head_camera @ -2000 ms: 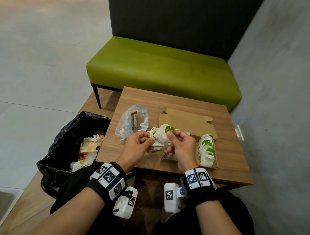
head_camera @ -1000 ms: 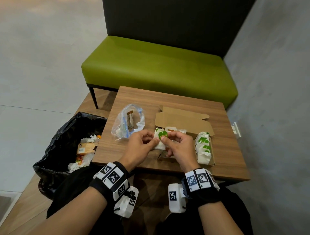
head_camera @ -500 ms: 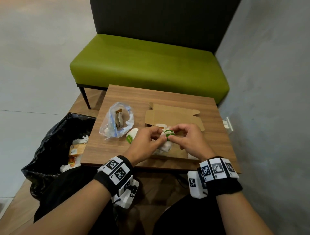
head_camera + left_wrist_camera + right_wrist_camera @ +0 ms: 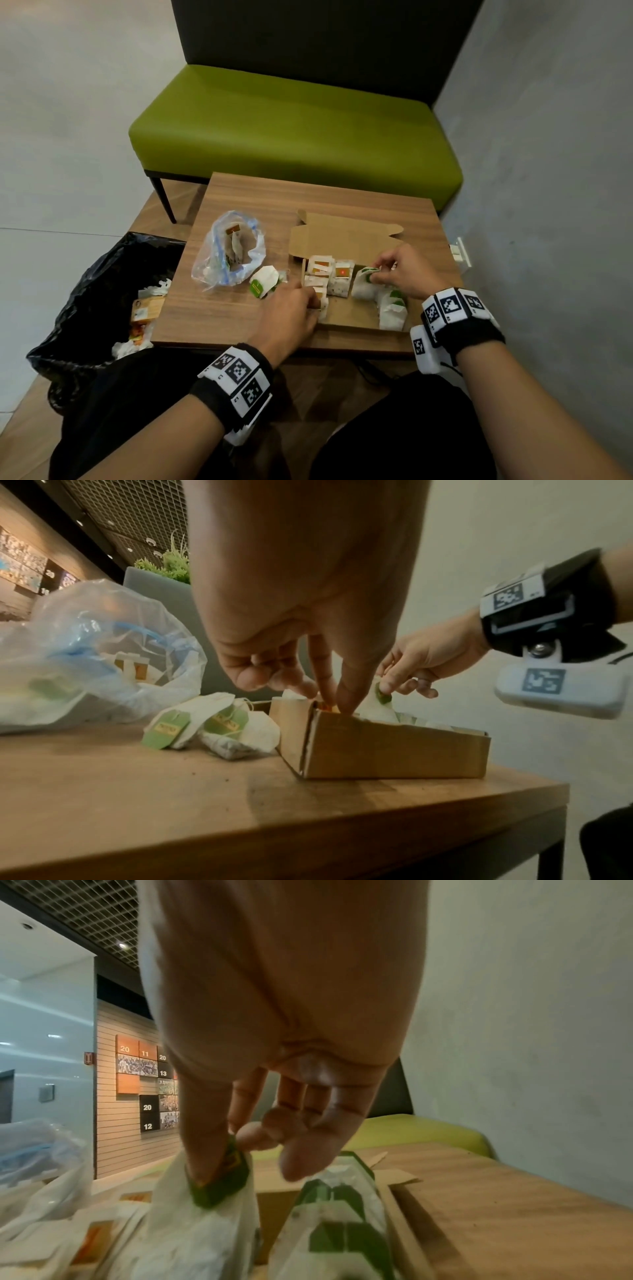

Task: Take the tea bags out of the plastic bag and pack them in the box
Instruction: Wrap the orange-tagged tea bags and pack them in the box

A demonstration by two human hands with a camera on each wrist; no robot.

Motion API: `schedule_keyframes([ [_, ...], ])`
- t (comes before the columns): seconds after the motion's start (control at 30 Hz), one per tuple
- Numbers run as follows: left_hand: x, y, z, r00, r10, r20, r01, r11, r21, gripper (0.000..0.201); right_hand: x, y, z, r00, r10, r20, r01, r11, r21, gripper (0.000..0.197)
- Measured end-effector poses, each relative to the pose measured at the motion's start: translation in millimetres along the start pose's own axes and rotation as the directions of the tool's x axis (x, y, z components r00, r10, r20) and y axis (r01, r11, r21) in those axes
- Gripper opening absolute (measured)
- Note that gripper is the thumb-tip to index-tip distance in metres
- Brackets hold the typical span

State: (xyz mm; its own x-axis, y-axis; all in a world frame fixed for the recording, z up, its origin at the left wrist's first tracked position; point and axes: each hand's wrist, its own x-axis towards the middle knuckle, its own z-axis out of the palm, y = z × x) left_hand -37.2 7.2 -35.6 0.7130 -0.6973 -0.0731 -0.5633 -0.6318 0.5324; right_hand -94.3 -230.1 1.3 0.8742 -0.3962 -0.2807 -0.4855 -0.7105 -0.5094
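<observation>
An open cardboard box (image 4: 349, 310) lies on the wooden table (image 4: 212, 308), lid flap back. Orange-tagged tea bags (image 4: 330, 274) fill its left side, and a row of green-tagged ones (image 4: 392, 308) lines its right side. My right hand (image 4: 375, 274) pinches the green tag of a white tea bag bundle (image 4: 205, 1231) between thumb and index finger (image 4: 236, 1104), low inside the box (image 4: 400, 1221). My left hand (image 4: 329, 696) presses two straight fingers onto the orange-tagged bags at the near left corner of the box (image 4: 394, 750). The clear plastic bag (image 4: 229, 253) lies left, still holding tea bags.
Two loose green-tagged tea bags (image 4: 263, 281) lie on the table between the plastic bag and the box. A black rubbish bag (image 4: 96, 301) stands on the floor left of the table. A green bench (image 4: 294, 126) is behind, and a grey wall (image 4: 548, 171) is close on the right.
Both hands held the green-tagged bundle together above the box. Now my left hand has let go and moved to the box's near left corner; my right hand has lowered the bundle into the box.
</observation>
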Motion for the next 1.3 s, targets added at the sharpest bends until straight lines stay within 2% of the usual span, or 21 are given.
schedule_keyframes([
  [0.03,0.0,-0.5,0.4,1.000,0.002,0.009,-0.002,1.000,0.009,0.020,3.8,0.5,4.2,0.999,0.007,0.036,-0.006,1.000,-0.016,0.016],
  [0.1,0.8,-0.6,0.4,1.000,0.016,0.019,-0.016,1.000,0.016,0.019,11.3,2.0,12.1,0.999,0.036,0.026,-0.034,0.997,-0.068,0.012],
  [0.23,2.3,-1.1,-1.6,0.999,0.029,0.027,-0.030,0.999,0.021,0.019,23.2,5.2,24.9,0.986,0.087,-0.140,-0.116,0.969,-0.217,0.009],
  [0.4,2.2,-2.3,-3.3,0.999,0.038,0.026,-0.038,0.999,0.014,0.020,26.3,-1.9,27.4,0.969,0.075,-0.234,-0.152,0.932,-0.330,0.008],
  [0.6,3.4,-4.5,-3.8,0.998,0.049,0.045,-0.049,0.999,0.004,0.022,24.9,-7.7,25.9,0.963,0.078,-0.257,-0.181,0.895,-0.408,0.018],
  [0.73,3.0,-5.9,-2.7,0.998,0.047,0.044,-0.047,0.999,-0.006,0.022,21.0,-10.4,23.3,0.971,0.084,-0.222,-0.175,0.885,-0.431,0.024],
  [0.83,0.6,-7.1,-1.5,0.999,0.035,-0.021,-0.036,0.997,-0.066,0.018,16.0,-11.2,18.6,0.971,0.104,-0.215,-0.182,0.903,-0.389,0.030],
  [0.93,-1.5,-17.0,-8.1,0.982,-0.100,-0.157,0.075,0.985,-0.158,0.011,6.9,-12.4,12.3,0.966,0.109,-0.234,-0.187,0.920,-0.343,0.038],
  [1.07,6.3,-46.4,-17.5,0.911,-0.316,-0.265,0.275,0.944,-0.181,0.021,-13.4,-22.1,9.8,0.955,0.064,-0.289,-0.146,0.951,-0.272,0.036],
  [1.2,12.2,-51.8,-16.7,0.910,-0.345,-0.230,0.338,0.939,-0.071,0.041,-33.6,-44.4,28.5,0.954,0.008,-0.299,-0.058,0.986,-0.158,0.035],
  [1.3,16.7,-48.1,-12.0,0.922,-0.323,-0.212,0.335,0.942,0.023,0.045,-46.4,-58.0,43.9,0.956,-0.040,-0.290,-0.010,0.986,-0.169,0.035],
])
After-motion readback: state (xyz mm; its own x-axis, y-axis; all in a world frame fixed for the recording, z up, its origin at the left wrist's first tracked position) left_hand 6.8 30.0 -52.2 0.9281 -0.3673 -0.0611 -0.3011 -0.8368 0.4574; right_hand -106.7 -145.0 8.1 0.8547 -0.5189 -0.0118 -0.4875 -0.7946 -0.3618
